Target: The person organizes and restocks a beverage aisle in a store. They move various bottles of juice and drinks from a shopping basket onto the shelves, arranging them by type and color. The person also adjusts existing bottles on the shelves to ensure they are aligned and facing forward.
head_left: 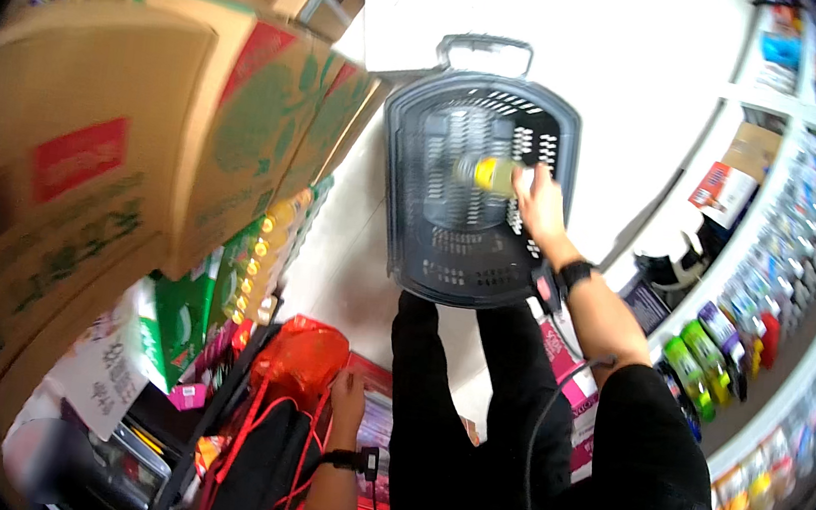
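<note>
My right hand [538, 202] holds a bottle [495, 176] with a yellow label and pale yellowish content, lying sideways over the inside of a dark grey plastic shopping basket [394, 200]. The bottle's far end is blurred. The basket stands before my legs, its handle [485, 40] folded outward at the far end. At the lower left, my left hand [348, 393] is beside a red plastic bag [306, 353] and the edge of a red package; its fingertips are partly hidden, so I cannot tell whether it grips anything.
Large cardboard boxes [106, 122] are stacked on the left, with a row of yellowish bottles [265, 246] beside them. White shelves [757, 242] on the right bear many bottles, among them green-capped ones [694, 363]. Pink boxes [565, 364] stand near my right leg. A cable [533, 451] crosses my leg.
</note>
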Demonstrator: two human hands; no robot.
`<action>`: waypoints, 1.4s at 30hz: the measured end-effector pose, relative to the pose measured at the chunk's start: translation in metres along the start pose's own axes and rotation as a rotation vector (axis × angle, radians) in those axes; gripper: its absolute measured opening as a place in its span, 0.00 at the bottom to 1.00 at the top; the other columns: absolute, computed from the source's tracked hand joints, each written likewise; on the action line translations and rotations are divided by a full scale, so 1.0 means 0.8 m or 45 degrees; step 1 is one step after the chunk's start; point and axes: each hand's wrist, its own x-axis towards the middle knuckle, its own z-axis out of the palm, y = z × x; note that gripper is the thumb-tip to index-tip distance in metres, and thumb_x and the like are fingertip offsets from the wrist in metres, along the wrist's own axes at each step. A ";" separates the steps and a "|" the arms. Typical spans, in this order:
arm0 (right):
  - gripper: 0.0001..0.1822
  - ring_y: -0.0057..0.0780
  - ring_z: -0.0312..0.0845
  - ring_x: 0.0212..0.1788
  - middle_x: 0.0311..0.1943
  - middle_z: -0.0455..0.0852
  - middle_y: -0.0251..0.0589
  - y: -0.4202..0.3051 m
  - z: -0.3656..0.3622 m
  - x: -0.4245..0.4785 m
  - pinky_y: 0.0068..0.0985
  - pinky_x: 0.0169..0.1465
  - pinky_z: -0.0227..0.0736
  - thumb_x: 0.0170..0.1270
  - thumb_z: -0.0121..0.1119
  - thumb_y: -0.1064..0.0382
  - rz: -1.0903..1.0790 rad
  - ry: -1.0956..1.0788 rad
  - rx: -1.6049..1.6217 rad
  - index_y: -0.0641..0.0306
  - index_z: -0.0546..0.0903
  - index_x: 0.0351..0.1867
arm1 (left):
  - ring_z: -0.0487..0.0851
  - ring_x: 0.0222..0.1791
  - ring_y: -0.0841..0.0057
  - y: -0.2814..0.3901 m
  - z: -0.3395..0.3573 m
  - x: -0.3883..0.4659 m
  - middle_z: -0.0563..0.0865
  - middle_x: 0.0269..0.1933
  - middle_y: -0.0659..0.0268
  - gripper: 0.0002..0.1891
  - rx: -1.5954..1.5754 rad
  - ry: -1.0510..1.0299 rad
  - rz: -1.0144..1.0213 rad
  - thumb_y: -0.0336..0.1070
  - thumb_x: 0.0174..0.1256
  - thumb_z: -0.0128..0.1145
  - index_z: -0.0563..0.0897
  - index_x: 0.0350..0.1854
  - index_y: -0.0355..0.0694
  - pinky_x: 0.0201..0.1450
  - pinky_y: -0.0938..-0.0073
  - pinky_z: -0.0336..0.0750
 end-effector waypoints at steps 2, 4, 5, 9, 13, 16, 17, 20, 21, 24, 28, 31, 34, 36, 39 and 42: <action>0.23 0.61 0.84 0.35 0.29 0.84 0.64 -0.027 -0.103 -0.105 0.47 0.38 0.76 0.73 0.55 0.45 0.115 -0.018 0.077 0.69 0.76 0.40 | 0.80 0.30 0.80 0.057 -0.010 0.002 0.82 0.31 0.67 0.07 -0.166 -0.120 0.171 0.34 0.75 0.52 0.79 0.44 0.36 0.35 0.77 0.75; 0.22 0.55 0.85 0.35 0.29 0.84 0.60 -0.056 -0.193 -0.201 0.42 0.39 0.77 0.72 0.55 0.46 0.132 0.035 0.182 0.69 0.78 0.40 | 0.80 0.31 0.81 0.146 -0.014 -0.002 0.82 0.32 0.68 0.06 -0.165 -0.267 0.383 0.34 0.76 0.52 0.79 0.45 0.38 0.36 0.78 0.74; 0.21 0.53 0.85 0.35 0.29 0.84 0.59 -0.069 -0.230 -0.250 0.39 0.39 0.78 0.72 0.56 0.48 0.153 0.057 0.270 0.68 0.79 0.41 | 0.80 0.32 0.81 0.193 -0.020 -0.014 0.82 0.33 0.68 0.06 -0.073 -0.349 0.495 0.33 0.76 0.52 0.79 0.45 0.38 0.37 0.79 0.75; 0.17 0.51 0.86 0.38 0.33 0.86 0.59 -0.089 -0.324 -0.405 0.39 0.42 0.79 0.68 0.59 0.52 -0.010 0.304 0.373 0.67 0.80 0.41 | 0.80 0.41 0.81 0.356 0.010 -0.122 0.82 0.40 0.68 0.13 0.385 -0.841 0.997 0.39 0.72 0.59 0.77 0.51 0.38 0.45 0.76 0.75; 0.17 0.56 0.85 0.34 0.29 0.85 0.58 -0.163 -0.401 -0.542 0.42 0.38 0.78 0.68 0.59 0.50 -0.045 0.486 0.310 0.65 0.80 0.39 | 0.79 0.59 0.56 0.448 0.056 -0.255 0.80 0.58 0.51 0.37 0.933 -1.247 1.853 0.53 0.54 0.75 0.75 0.62 0.38 0.63 0.57 0.71; 0.17 0.57 0.83 0.30 0.25 0.84 0.57 -0.186 -0.427 -0.637 0.43 0.34 0.77 0.67 0.59 0.50 -0.025 0.676 0.265 0.64 0.79 0.38 | 0.80 0.59 0.55 0.480 0.084 -0.379 0.83 0.54 0.51 0.39 1.230 -1.421 2.349 0.53 0.51 0.76 0.74 0.61 0.37 0.63 0.58 0.72; 0.17 0.57 0.82 0.28 0.24 0.83 0.57 -0.191 -0.432 -0.667 0.44 0.33 0.76 0.67 0.59 0.50 -0.007 0.745 0.249 0.64 0.79 0.38 | 0.81 0.57 0.56 0.471 0.089 -0.417 0.83 0.53 0.51 0.38 1.217 -1.592 2.149 0.52 0.51 0.76 0.74 0.61 0.37 0.61 0.60 0.74; 0.20 0.58 0.82 0.31 0.26 0.84 0.59 -0.187 -0.437 -0.737 0.45 0.35 0.76 0.65 0.61 0.48 0.159 0.952 0.362 0.65 0.78 0.35 | 0.85 0.52 0.57 0.432 0.105 -0.491 0.85 0.50 0.51 0.36 1.143 -1.911 1.756 0.49 0.52 0.76 0.73 0.60 0.37 0.55 0.64 0.77; 0.20 0.60 0.82 0.32 0.26 0.84 0.59 -0.182 -0.435 -0.761 0.47 0.36 0.76 0.64 0.61 0.47 0.225 1.010 0.397 0.66 0.78 0.34 | 0.85 0.51 0.57 0.414 0.112 -0.506 0.85 0.49 0.51 0.36 1.106 -1.970 1.791 0.48 0.53 0.76 0.73 0.60 0.37 0.54 0.65 0.78; 0.21 0.59 0.83 0.32 0.27 0.85 0.59 -0.169 -0.439 -0.813 0.44 0.35 0.76 0.65 0.62 0.47 0.334 1.144 0.494 0.68 0.78 0.32 | 0.86 0.50 0.59 0.394 0.129 -0.554 0.86 0.48 0.52 0.35 1.216 -2.049 1.825 0.46 0.54 0.75 0.72 0.61 0.37 0.52 0.65 0.79; 0.25 0.56 0.85 0.32 0.28 0.86 0.58 -0.149 -0.445 -0.874 0.42 0.35 0.77 0.66 0.61 0.43 0.391 1.186 0.509 0.68 0.79 0.35 | 0.87 0.47 0.62 0.353 0.151 -0.597 0.87 0.46 0.53 0.34 1.273 -2.138 1.816 0.44 0.53 0.74 0.72 0.59 0.37 0.51 0.66 0.79; 0.26 0.49 0.86 0.30 0.27 0.86 0.55 -0.118 -0.447 -0.914 0.39 0.34 0.77 0.67 0.62 0.41 0.370 1.178 0.571 0.67 0.79 0.41 | 0.87 0.46 0.64 0.327 0.166 -0.635 0.87 0.45 0.54 0.33 1.295 -2.182 1.824 0.44 0.53 0.75 0.72 0.58 0.37 0.50 0.67 0.80; 0.26 0.39 0.82 0.25 0.23 0.84 0.49 -0.079 -0.448 -0.954 0.34 0.31 0.74 0.67 0.63 0.42 0.276 1.176 0.722 0.66 0.80 0.46 | 0.87 0.45 0.69 0.296 0.193 -0.664 0.87 0.44 0.55 0.32 1.311 -2.136 1.817 0.44 0.54 0.75 0.73 0.57 0.36 0.50 0.69 0.79; 0.23 0.29 0.72 0.19 0.18 0.78 0.42 -0.049 -0.453 -0.983 0.30 0.26 0.66 0.69 0.63 0.45 0.278 1.127 0.760 0.65 0.80 0.47 | 0.85 0.45 0.75 0.278 0.212 -0.677 0.87 0.44 0.58 0.31 1.275 -2.085 1.803 0.45 0.54 0.76 0.75 0.56 0.36 0.49 0.71 0.79; 0.16 0.22 0.70 0.18 0.15 0.77 0.37 0.025 -0.454 -1.026 0.27 0.25 0.63 0.71 0.63 0.52 0.275 1.046 0.668 0.63 0.81 0.46 | 0.85 0.45 0.74 0.255 0.248 -0.673 0.87 0.44 0.58 0.31 1.171 -1.858 1.793 0.47 0.56 0.73 0.75 0.57 0.35 0.50 0.70 0.79; 0.14 0.21 0.65 0.17 0.14 0.74 0.37 0.098 -0.477 -1.066 0.27 0.24 0.60 0.71 0.62 0.53 0.253 1.022 0.680 0.64 0.82 0.40 | 0.83 0.44 0.76 0.233 0.279 -0.660 0.85 0.45 0.62 0.26 0.821 -1.622 1.606 0.44 0.62 0.70 0.76 0.57 0.35 0.50 0.71 0.78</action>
